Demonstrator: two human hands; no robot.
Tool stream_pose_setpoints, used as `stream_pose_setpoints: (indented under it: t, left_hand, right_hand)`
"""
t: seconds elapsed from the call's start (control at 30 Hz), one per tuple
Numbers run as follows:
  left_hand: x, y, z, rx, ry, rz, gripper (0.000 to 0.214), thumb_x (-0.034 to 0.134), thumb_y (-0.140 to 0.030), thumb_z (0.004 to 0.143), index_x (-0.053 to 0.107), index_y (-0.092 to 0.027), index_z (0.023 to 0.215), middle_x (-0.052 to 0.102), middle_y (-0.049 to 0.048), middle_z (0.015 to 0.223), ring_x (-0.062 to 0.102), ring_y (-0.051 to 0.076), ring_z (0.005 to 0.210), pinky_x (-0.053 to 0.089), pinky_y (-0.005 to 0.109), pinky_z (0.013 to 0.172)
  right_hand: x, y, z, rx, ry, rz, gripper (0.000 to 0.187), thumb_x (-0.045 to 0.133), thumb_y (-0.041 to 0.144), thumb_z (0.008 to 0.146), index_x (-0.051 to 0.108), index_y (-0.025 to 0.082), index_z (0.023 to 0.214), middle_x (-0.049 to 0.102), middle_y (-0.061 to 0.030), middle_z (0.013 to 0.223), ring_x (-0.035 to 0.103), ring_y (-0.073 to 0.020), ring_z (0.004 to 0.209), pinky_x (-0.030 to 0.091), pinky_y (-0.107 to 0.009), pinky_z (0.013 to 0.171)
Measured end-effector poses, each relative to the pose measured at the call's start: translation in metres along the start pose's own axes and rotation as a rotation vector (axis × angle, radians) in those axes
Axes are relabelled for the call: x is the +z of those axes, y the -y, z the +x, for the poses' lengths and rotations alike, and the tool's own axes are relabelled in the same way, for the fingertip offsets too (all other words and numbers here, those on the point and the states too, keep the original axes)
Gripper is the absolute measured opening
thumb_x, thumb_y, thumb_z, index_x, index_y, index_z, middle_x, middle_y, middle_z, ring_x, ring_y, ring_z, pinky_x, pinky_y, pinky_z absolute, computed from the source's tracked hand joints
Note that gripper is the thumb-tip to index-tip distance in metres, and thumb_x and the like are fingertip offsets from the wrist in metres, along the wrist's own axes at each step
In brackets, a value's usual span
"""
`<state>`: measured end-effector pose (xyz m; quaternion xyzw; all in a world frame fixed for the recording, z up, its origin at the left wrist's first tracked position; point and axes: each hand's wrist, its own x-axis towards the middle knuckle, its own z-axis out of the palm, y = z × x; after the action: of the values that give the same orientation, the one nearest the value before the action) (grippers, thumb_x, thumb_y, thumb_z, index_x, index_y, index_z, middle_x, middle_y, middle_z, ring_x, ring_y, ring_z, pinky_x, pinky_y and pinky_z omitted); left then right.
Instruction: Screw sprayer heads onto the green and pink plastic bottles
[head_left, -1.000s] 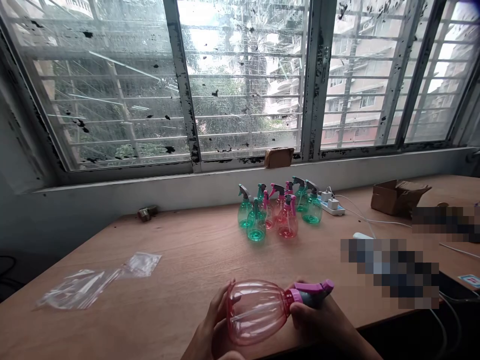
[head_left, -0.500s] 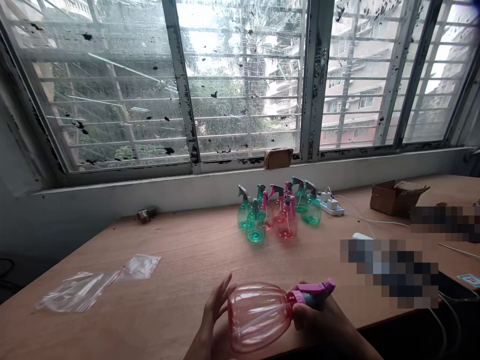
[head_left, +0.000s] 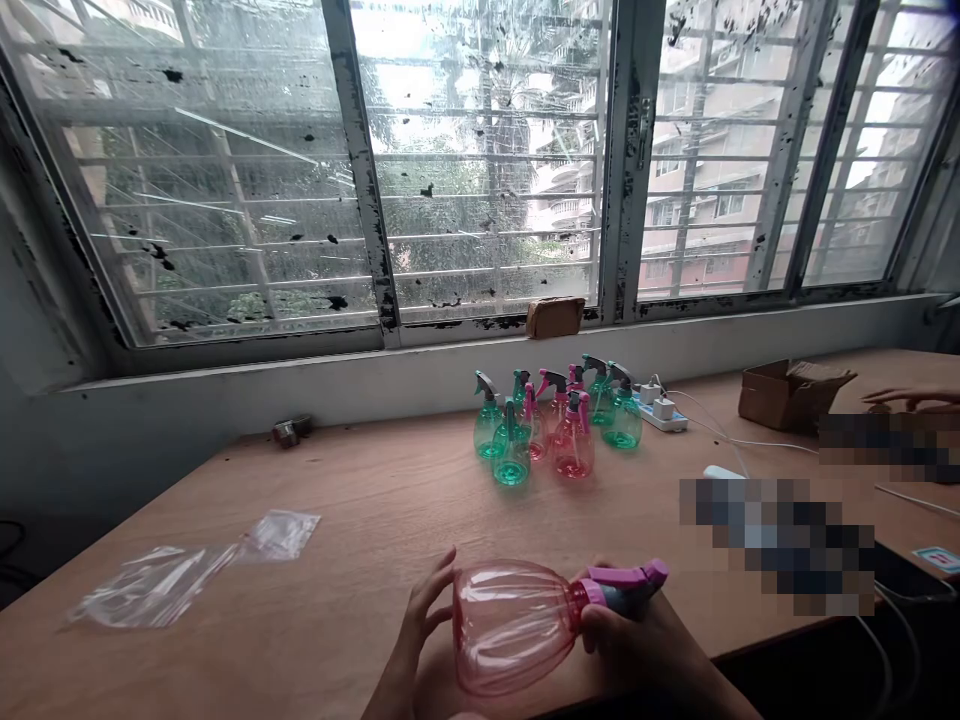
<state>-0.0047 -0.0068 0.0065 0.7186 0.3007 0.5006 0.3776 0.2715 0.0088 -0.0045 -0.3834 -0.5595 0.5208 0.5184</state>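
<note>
A clear pink spray bottle with a pink and grey trigger head lies on its side in the air over the near table edge, its base to the left. My right hand is closed round its neck, just below the trigger. Close to the base is my left hand, fingers spread and slightly curved; whether the fingertips touch the plastic I cannot tell. Farther back, a cluster of upright spray bottles stands on the table, among them a green one and a pink one.
Crumpled clear plastic bags lie on the left of the wooden table. A small metal object sits near the wall. To the right are a power strip with cables, an open cardboard box, blurred-out items and another person's hand.
My left hand's fingers have shifted slightly left and down by the bottle's base. The bottle has barely moved in my right hand. Another person's hand has come into view at the far right.
</note>
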Motion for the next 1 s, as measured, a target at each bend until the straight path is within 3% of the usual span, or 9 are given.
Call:
stream_pose_setpoints:
  t: [0.1,0.17,0.23,0.37,0.5,0.63,0.77,0.87,1.0]
  left_hand:
    - [-0.003,0.002,-0.001,-0.156,0.029,-0.108,0.093,0.074,-0.064,0.072,0.029,-0.038,0.150,0.038,0.0120,0.157,0.044,0.041,0.138,0.047,0.049,0.106]
    - [-0.005,0.000,-0.001,-0.268,0.064,-0.165,0.081,0.075,-0.057,0.076,0.038,-0.037,0.146,0.049,0.0111,0.149,0.054,0.038,0.130,0.049,0.049,0.104]
    - [-0.006,-0.003,-0.001,-0.318,0.079,-0.171,0.074,0.077,-0.052,0.076,0.047,-0.035,0.141,0.051,0.0094,0.149,0.055,0.038,0.130,0.047,0.049,0.108]
    - [-0.005,-0.007,-0.001,-0.246,0.014,-0.059,0.075,0.082,-0.044,0.074,0.049,-0.042,0.141,0.047,0.0037,0.153,0.042,0.036,0.141,0.033,0.049,0.119]
    - [0.000,0.001,-0.003,-0.196,0.022,-0.074,0.074,0.084,-0.037,0.074,0.048,-0.044,0.138,0.043,0.0047,0.156,0.040,0.034,0.143,0.039,0.049,0.115]
    - [0.001,0.010,-0.005,-0.165,0.012,-0.061,0.087,0.087,-0.033,0.071,0.039,-0.041,0.143,0.043,0.0095,0.155,0.043,0.036,0.141,0.040,0.052,0.114]
    - [-0.003,0.012,-0.003,-0.249,0.024,-0.108,0.104,0.093,-0.028,0.062,0.035,-0.044,0.147,0.037,0.0077,0.160,0.046,0.038,0.139,0.044,0.051,0.112]
    - [-0.006,0.008,-0.001,-0.309,0.064,-0.153,0.096,0.091,-0.040,0.063,0.044,-0.037,0.146,0.038,0.0078,0.161,0.034,0.039,0.146,0.034,0.051,0.118]
    - [-0.008,0.000,0.003,-0.250,0.073,-0.163,0.077,0.065,-0.062,0.081,0.043,-0.031,0.148,0.052,0.0089,0.152,0.031,0.039,0.148,0.034,0.052,0.117]
  right_hand:
    - [0.002,-0.001,-0.001,0.024,-0.024,-0.013,0.033,0.080,0.046,0.071,0.063,0.018,0.079,0.067,0.0012,0.057,0.060,-0.0166,0.050,0.046,-0.026,0.048]
    - [0.002,-0.002,-0.001,0.032,-0.031,-0.017,0.032,0.080,0.045,0.070,0.063,0.019,0.079,0.067,0.0016,0.056,0.061,-0.0173,0.050,0.046,-0.027,0.047]
    - [0.002,-0.002,-0.001,0.038,-0.025,-0.011,0.031,0.080,0.043,0.069,0.063,0.020,0.080,0.068,0.0014,0.056,0.061,-0.0180,0.050,0.046,-0.027,0.048]
    - [0.001,0.000,-0.001,0.036,-0.009,-0.005,0.028,0.081,0.039,0.068,0.065,0.019,0.078,0.070,0.0007,0.056,0.063,-0.0192,0.051,0.047,-0.028,0.051]
    - [0.002,0.003,-0.001,0.035,-0.012,-0.012,0.026,0.081,0.039,0.068,0.066,0.019,0.078,0.069,0.0013,0.055,0.063,-0.0198,0.051,0.047,-0.028,0.053]
    - [0.004,0.005,-0.002,0.035,0.004,-0.021,0.027,0.081,0.039,0.067,0.064,0.021,0.078,0.068,0.0026,0.056,0.064,-0.0207,0.052,0.050,-0.030,0.055]
    - [0.003,0.005,-0.001,0.026,-0.012,-0.043,0.027,0.080,0.039,0.068,0.063,0.022,0.079,0.069,0.0024,0.056,0.066,-0.0210,0.053,0.051,-0.029,0.055]
    - [0.003,0.004,0.000,-0.013,-0.006,-0.100,0.027,0.080,0.040,0.070,0.063,0.022,0.079,0.070,0.0022,0.059,0.067,-0.0203,0.055,0.051,-0.027,0.054]
    - [0.003,0.000,0.001,-0.032,-0.038,-0.116,0.030,0.079,0.046,0.070,0.063,0.022,0.080,0.068,0.0023,0.057,0.066,-0.0202,0.051,0.050,-0.026,0.046]
